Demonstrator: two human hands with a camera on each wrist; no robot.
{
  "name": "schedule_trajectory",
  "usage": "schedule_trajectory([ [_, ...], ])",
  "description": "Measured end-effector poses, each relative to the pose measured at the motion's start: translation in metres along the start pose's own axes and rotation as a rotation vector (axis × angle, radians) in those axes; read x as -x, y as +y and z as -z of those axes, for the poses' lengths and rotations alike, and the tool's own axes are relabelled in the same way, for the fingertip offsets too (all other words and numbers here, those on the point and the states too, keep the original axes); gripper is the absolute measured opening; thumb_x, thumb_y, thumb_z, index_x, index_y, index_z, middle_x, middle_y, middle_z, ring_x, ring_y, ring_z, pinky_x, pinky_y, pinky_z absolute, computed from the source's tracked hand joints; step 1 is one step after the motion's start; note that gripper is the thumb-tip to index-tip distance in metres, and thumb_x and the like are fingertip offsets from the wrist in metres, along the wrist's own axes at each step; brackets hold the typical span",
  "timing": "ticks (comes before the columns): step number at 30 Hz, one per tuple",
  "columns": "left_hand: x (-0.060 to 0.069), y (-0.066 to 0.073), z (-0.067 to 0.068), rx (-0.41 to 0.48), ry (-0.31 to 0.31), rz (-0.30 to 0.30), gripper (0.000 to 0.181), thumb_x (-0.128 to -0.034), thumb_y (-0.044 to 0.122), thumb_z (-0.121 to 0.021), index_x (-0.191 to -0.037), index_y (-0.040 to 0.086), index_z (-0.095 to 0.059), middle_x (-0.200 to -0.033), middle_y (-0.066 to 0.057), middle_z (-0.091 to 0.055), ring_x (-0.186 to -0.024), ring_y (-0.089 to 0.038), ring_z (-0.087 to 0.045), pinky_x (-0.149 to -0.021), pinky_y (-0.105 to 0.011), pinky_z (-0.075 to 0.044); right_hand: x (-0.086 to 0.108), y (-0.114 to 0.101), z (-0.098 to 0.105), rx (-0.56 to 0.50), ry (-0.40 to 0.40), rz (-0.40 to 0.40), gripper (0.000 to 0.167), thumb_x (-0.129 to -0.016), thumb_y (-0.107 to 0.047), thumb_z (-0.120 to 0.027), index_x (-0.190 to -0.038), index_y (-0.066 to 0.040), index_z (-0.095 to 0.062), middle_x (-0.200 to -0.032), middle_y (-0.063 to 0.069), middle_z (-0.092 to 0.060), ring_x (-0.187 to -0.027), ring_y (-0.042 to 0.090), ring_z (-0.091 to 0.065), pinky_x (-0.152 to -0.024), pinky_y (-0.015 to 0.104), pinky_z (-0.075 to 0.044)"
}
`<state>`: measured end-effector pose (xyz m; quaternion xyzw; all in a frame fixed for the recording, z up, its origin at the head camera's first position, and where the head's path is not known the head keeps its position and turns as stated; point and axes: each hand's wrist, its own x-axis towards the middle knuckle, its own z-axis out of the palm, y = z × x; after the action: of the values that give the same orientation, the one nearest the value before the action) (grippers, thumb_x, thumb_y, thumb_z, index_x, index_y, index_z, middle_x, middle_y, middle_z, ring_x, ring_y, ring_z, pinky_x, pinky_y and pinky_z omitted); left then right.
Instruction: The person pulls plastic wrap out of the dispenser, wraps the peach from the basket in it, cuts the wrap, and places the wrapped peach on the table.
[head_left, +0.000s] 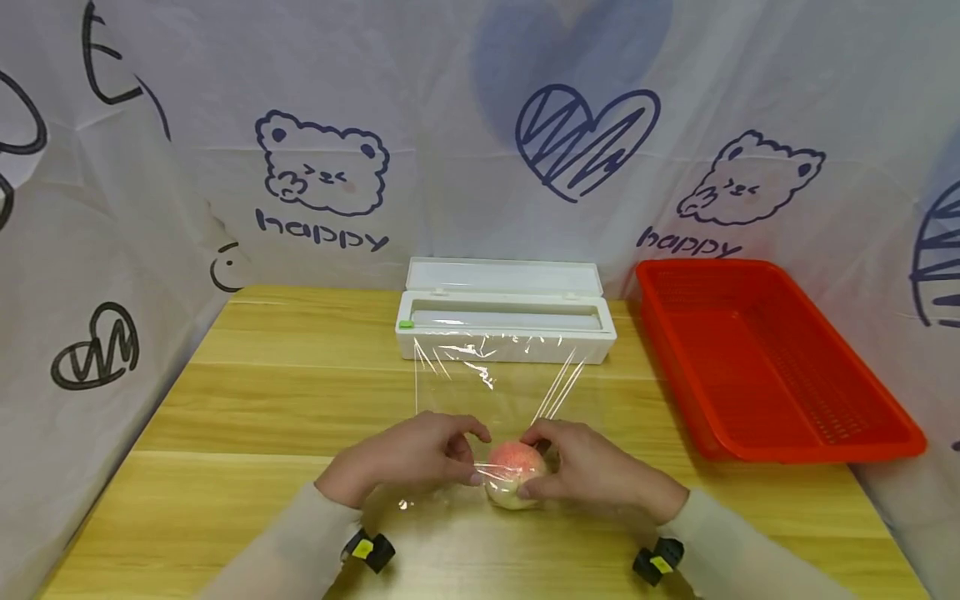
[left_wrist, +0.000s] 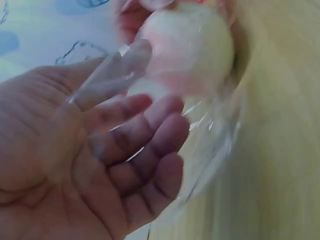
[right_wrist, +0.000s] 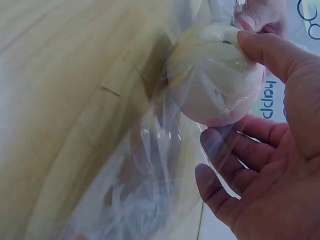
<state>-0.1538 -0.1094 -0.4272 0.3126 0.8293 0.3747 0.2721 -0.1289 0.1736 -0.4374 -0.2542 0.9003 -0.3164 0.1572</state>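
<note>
A pink and pale-yellow peach [head_left: 516, 477] sits near the table's front, with clear plastic film [head_left: 487, 392] over it that stretches back to a white box [head_left: 510, 346]. My right hand [head_left: 592, 471] grips the peach from the right, thumb on its near side and fingers behind. In the right wrist view the film wraps round the peach [right_wrist: 215, 75]. My left hand [head_left: 412, 458] is at the peach's left, fingers curled, thumb and fingers pinching the film's edge. The left wrist view has film [left_wrist: 110, 75] running across that hand [left_wrist: 100, 150].
Behind the hands, the white box has its lid [head_left: 506, 275] raised, a roll [head_left: 510, 320] inside and a green piece [head_left: 406, 324] at its left end. A red plastic basket [head_left: 750, 367] stands at the right of the wooden table [head_left: 247, 392]. Printed white cloth [head_left: 450, 167] hangs behind.
</note>
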Motion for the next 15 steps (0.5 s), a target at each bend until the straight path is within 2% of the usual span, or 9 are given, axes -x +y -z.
schedule_trajectory([
  [3,0.007,-0.008,0.011,0.070,-0.027,0.008,0.032,-0.0969,0.016,-0.075,-0.127,0.007,-0.067,-0.075,0.005,-0.068,-0.066,-0.008,-0.061,-0.063,-0.026,-0.051,-0.002,0.000,0.002,-0.005,-0.017,0.010,0.053,-0.081,-0.045,-0.090,-0.120,-0.016,-0.069,-0.106,-0.011,-0.070,-0.098,0.008,-0.064,-0.088,0.032,-0.055],
  [6,0.010,-0.016,0.019,0.150,-0.026,0.024,0.026,-0.0981,0.009,-0.072,-0.124,0.004,-0.067,-0.071,0.001,-0.064,-0.065,-0.012,-0.059,-0.060,-0.026,-0.050,-0.005,0.001,0.005,0.001,-0.028,0.039,0.049,-0.082,-0.044,-0.089,-0.118,-0.016,-0.070,-0.105,-0.012,-0.071,-0.097,0.007,-0.064,-0.088,0.033,-0.056],
  [9,0.009,-0.021,0.025,0.173,-0.003,0.038,0.026,-0.0990,0.008,-0.071,-0.124,0.002,-0.066,-0.073,-0.001,-0.062,-0.067,-0.014,-0.058,-0.062,-0.027,-0.051,-0.009,0.003,0.008,0.013,-0.044,0.068,0.046,-0.084,-0.044,-0.087,-0.117,-0.016,-0.072,-0.103,-0.013,-0.072,-0.095,0.006,-0.063,-0.087,0.032,-0.056],
  [11,0.009,-0.023,0.028,0.125,0.040,0.057,0.026,-0.0992,0.007,-0.070,-0.125,0.003,-0.066,-0.076,0.000,-0.064,-0.068,-0.013,-0.059,-0.062,-0.027,-0.051,-0.012,0.003,0.010,0.016,-0.056,0.080,0.046,-0.085,-0.043,-0.086,-0.117,-0.014,-0.073,-0.102,-0.012,-0.073,-0.093,0.005,-0.064,-0.086,0.031,-0.056],
  [12,0.010,-0.023,0.029,0.073,0.080,0.068,0.025,-0.0993,0.007,-0.069,-0.124,0.005,-0.067,-0.079,0.001,-0.065,-0.070,-0.012,-0.059,-0.063,-0.027,-0.051,-0.013,0.003,0.011,0.015,-0.064,0.079,0.046,-0.084,-0.043,-0.086,-0.117,-0.014,-0.073,-0.102,-0.012,-0.073,-0.093,0.005,-0.064,-0.086,0.030,-0.056],
  [13,0.011,-0.022,0.030,0.008,0.136,0.074,0.024,-0.0996,0.007,-0.068,-0.123,0.006,-0.068,-0.082,0.002,-0.067,-0.072,-0.011,-0.059,-0.065,-0.027,-0.052,-0.014,0.003,0.011,0.012,-0.072,0.076,0.046,-0.085,-0.043,-0.086,-0.118,-0.014,-0.073,-0.102,-0.012,-0.073,-0.092,0.005,-0.064,-0.086,0.030,-0.056],
  [15,0.014,-0.014,0.029,-0.148,0.286,0.071,0.021,-0.0992,0.007,-0.069,-0.120,0.008,-0.071,-0.088,0.003,-0.070,-0.075,-0.010,-0.061,-0.069,-0.028,-0.053,-0.015,0.002,0.013,0.009,-0.087,0.070,0.046,-0.084,-0.042,-0.086,-0.118,-0.014,-0.074,-0.103,-0.011,-0.074,-0.092,0.005,-0.064,-0.086,0.030,-0.056],
])
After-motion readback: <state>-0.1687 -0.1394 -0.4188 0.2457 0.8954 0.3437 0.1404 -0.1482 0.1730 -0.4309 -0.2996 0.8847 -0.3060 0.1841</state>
